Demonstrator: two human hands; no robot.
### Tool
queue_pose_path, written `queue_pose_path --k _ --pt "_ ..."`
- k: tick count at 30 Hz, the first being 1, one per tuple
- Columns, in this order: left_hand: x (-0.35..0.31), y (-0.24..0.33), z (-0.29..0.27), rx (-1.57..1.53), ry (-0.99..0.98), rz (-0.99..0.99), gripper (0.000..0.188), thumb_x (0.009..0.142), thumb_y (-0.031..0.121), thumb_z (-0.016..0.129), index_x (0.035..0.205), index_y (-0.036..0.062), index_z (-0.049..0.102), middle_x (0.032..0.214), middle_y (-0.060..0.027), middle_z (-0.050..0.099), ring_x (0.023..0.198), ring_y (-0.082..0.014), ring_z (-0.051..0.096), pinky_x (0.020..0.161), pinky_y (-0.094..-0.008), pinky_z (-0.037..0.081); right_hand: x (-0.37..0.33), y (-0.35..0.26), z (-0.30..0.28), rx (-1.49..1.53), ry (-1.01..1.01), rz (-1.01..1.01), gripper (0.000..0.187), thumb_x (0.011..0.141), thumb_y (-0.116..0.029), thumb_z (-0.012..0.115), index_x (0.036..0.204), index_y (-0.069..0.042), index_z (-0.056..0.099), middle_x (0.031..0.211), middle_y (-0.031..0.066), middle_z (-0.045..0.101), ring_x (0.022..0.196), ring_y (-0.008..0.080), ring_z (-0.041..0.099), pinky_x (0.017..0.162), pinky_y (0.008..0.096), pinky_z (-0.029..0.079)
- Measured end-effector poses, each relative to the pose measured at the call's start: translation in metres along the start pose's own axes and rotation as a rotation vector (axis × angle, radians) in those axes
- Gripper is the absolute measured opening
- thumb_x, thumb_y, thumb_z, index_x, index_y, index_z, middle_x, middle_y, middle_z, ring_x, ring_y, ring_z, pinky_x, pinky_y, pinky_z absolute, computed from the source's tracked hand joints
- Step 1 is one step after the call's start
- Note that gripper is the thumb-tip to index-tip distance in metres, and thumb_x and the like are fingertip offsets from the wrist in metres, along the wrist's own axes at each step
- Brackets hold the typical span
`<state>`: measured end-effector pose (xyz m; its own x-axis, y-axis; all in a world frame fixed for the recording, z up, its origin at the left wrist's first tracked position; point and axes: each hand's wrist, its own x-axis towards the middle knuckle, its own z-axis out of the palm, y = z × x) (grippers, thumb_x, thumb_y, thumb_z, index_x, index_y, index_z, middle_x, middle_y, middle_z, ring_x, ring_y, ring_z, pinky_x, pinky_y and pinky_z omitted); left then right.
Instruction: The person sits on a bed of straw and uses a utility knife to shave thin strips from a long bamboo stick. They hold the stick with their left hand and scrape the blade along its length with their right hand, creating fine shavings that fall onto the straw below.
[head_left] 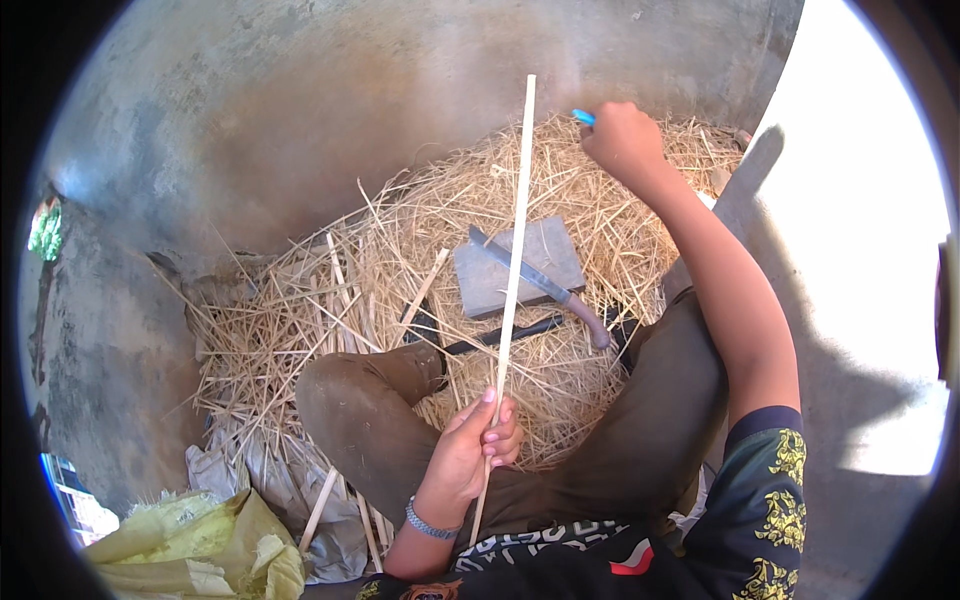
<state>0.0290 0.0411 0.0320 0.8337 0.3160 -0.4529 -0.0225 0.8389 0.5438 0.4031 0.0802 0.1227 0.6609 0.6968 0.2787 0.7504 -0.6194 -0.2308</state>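
Left hand clasps slender pale strip; right fist grips blue object; brown-handled steel knife overhangs near-right corner of grey rectangular block.

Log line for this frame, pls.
left hand: holds pale strip | right hand: holds blue object, apart from strip | knife: lies across grey block

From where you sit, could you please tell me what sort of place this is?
Probably a small, makeshift handcraft workspace: a bare grey wall rises behind thick straw-like litter, and a knife lies across a grey block there.
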Motion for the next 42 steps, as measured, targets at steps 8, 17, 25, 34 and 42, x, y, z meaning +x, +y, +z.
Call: queue_pose_path --k 8,17,25,34,42 --pt "-0.004 0.020 -0.016 -0.257 -0.184 -0.152 0.030 0.109 0.035 0.039 0.091 0.0112 0.045 0.065 0.0061 0.030 0.050 -0.0048 0.024 0.046 -0.0216 0.025 -0.052 -0.043 0.030 -0.004 0.007 -0.502 0.009 0.078 -0.016 0.067 0.081 -0.007 0.067 0.067 0.0134 0.067 0.063 0.0331 0.068 0.060 0.0452 0.055" --pt "-0.012 0.011 0.003 -0.049 0.022 -0.032 0.031 0.109 0.036 0.041 0.088 0.0130 0.044 0.064 0.0074 0.028 0.046 -0.0028 0.020 0.042 -0.0199 0.018 -0.050 -0.060 0.041 -0.082 0.095 -0.547 0.008 0.082 -0.012 0.062 0.081 -0.006 0.067 0.071 0.0116 0.071 0.066 0.0287 0.072 0.056 0.0405 0.056" --pt "-0.008 0.000 0.014 0.042 0.042 0.036 0.028 0.109 0.033 0.041 0.091 0.0122 0.045 0.067 0.0069 0.029 0.050 -0.0024 0.022 0.044 -0.0199 0.018 0.001 -0.051 0.049 -0.131 0.027 -0.307 0.010 0.084 -0.010 0.065 0.086 -0.009 0.075 0.083 0.0122 0.073 0.079 0.0286 0.074 0.065 0.0398 0.059" --pt "-0.005 -0.004 0.006 0.034 0.041 -0.028 0.029 0.109 0.031 0.041 0.092 0.0088 0.048 0.066 0.0066 0.029 0.052 -0.0032 0.023 0.046 -0.0201 0.020 0.021 0.004 0.025 0.073 0.155 -0.109 0.014 0.082 -0.014 0.066 0.088 -0.002 0.070 0.082 0.0177 0.071 0.077 0.0366 0.071 0.067 0.0456 0.056" --pt "-0.009 0.013 0.002 -0.032 0.012 -0.008 0.032 0.109 0.033 0.038 0.091 0.0075 0.048 0.065 0.0063 0.030 0.051 -0.0040 0.025 0.046 -0.0205 0.025 -0.016 0.012 -0.001 0.599 -0.298 -0.182 0.032 0.081 -0.006 0.065 0.107 0.008 0.056 0.099 0.0219 0.068 0.088 0.0292 0.071 0.073 0.0418 0.055"
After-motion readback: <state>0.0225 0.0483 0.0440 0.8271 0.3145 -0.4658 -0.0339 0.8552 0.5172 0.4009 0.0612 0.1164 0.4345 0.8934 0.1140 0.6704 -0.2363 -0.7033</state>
